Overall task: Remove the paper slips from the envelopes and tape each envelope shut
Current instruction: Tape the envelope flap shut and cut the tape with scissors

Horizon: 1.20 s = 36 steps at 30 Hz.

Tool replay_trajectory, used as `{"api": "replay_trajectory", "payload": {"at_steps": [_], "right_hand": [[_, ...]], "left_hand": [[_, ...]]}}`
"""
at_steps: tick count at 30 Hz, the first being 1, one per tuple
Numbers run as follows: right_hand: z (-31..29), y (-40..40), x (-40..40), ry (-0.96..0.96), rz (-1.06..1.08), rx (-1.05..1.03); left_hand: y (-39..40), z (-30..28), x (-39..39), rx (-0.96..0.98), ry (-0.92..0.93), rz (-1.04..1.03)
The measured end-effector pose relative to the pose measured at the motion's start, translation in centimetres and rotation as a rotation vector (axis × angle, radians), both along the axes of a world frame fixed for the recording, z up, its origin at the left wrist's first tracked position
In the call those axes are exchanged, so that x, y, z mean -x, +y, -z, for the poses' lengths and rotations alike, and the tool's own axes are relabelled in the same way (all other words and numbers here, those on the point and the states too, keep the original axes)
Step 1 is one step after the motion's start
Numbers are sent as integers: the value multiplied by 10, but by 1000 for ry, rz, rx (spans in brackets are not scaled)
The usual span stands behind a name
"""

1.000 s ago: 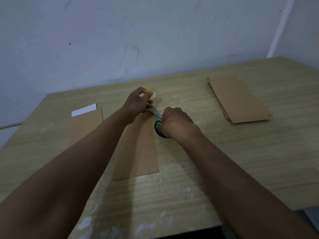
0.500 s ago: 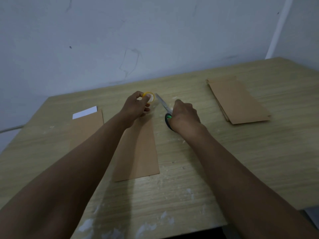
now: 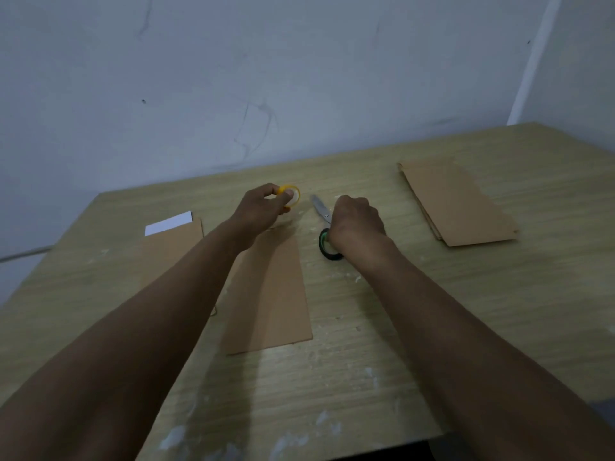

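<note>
lying lengthwise toward the wall, envelope (image 3: 269, 291) between hands

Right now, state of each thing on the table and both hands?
left hand: holds tape roll
right hand: grips scissors, blades nearly closed
middle envelope: flat between the arms
left envelope: white slip sticking out
right stack of envelopes: untouched

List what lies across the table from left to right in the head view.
White paper slip → left envelope → middle envelope → yellow tape roll → scissors → envelope stack.
</note>
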State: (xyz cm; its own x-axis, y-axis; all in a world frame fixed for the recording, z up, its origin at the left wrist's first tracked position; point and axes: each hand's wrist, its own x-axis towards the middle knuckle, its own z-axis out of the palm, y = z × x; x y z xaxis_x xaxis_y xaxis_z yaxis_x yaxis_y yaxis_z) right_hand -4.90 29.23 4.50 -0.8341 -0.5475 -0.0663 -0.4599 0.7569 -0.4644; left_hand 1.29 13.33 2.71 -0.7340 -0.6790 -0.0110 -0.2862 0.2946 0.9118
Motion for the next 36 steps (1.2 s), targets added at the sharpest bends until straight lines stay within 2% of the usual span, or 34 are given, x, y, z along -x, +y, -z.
{"api": "replay_trajectory", "payload": {"at_steps": [4, 6, 9, 11, 13, 20, 28, 31, 36], "right_hand": [[-1, -7, -5, 15, -35, -202], [1, -10, -4, 18, -6, -189], [13, -22, 0, 24, -7, 219], [13, -31, -1, -67, -51, 518], [12, -39, -2, -172, -77, 646], [22, -68, 3, -163, -58, 734], [28, -107, 18, -92, 2, 782], [33, -117, 26, -71, 47, 732], [35, -132, 37, -13, 111, 542]], "left_hand": [[0, -1, -4, -23, -16, 26], [0, -3, -6, -34, -22, 42], [0, -8, -10, -65, -47, 88], [0, -12, -14, -67, -89, 123], [-1, -14, -17, -70, -116, 148], [-25, -17, -26, -174, -91, 152], [-55, -10, -11, -330, 30, 4], [-66, -6, -5, -301, 24, -53], [-86, 0, 2, -104, -112, -166]]}}
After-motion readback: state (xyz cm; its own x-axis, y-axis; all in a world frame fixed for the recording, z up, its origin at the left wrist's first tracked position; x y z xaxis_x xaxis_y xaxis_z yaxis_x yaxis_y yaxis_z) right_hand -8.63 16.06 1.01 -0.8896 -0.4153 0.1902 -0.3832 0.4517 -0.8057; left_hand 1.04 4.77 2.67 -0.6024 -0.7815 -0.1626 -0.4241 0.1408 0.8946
